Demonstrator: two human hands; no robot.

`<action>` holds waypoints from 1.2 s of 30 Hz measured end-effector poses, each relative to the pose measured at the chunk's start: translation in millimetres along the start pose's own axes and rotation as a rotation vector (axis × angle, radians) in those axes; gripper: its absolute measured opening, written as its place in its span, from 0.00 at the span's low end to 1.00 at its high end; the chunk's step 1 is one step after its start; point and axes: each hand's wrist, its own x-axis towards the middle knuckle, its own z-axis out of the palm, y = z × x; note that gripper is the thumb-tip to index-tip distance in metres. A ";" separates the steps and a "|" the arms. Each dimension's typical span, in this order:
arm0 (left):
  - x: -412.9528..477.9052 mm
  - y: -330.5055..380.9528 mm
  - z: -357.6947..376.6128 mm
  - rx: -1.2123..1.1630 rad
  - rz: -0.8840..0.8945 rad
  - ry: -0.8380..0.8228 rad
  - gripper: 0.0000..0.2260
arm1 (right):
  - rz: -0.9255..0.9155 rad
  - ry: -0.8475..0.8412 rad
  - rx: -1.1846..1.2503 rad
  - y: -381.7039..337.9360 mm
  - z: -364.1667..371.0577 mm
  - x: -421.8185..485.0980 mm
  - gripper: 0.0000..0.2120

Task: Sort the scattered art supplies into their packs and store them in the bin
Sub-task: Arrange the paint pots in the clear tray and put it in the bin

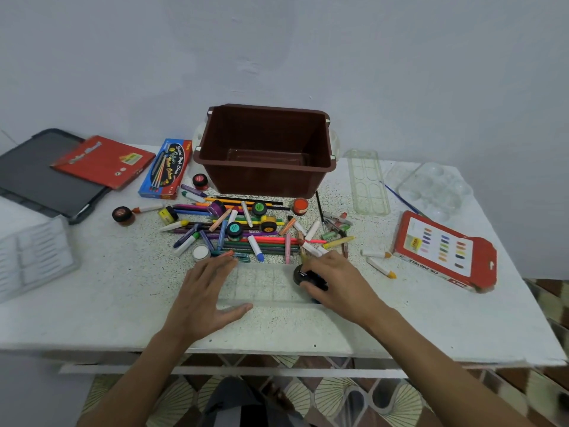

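The right hand (335, 282) gripped a black-lidded paint pot (303, 274) at the right end of the clear compartmented plastic tray (264, 285), whose long axis ran crosswise; the left hand (206, 291) lay spread on its left end.

A plain pale bluish-grey wall (277, 41) rises behind the white speckled table (123, 303), evenly lit with soft shadows. Under the table's front edge shows a floor (338, 392) patterned in brown, cream and green fan shapes
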 end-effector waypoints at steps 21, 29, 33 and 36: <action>-0.7 -1.9 2.2 -0.020 -0.008 -0.007 0.39 | -0.026 0.095 -0.070 7.3 14.5 1.8 0.12; -0.8 -2.2 0.1 -0.017 0.001 0.013 0.38 | 0.101 0.165 -0.034 20.9 4.7 60.1 0.08; -1.2 -2.8 0.3 -0.007 0.014 0.020 0.38 | 0.121 0.150 -0.093 29.5 -2.2 93.3 0.09; -1.9 -4.4 2.8 -0.009 0.021 0.021 0.38 | 0.164 0.068 -0.222 41.6 -4.1 115.7 0.12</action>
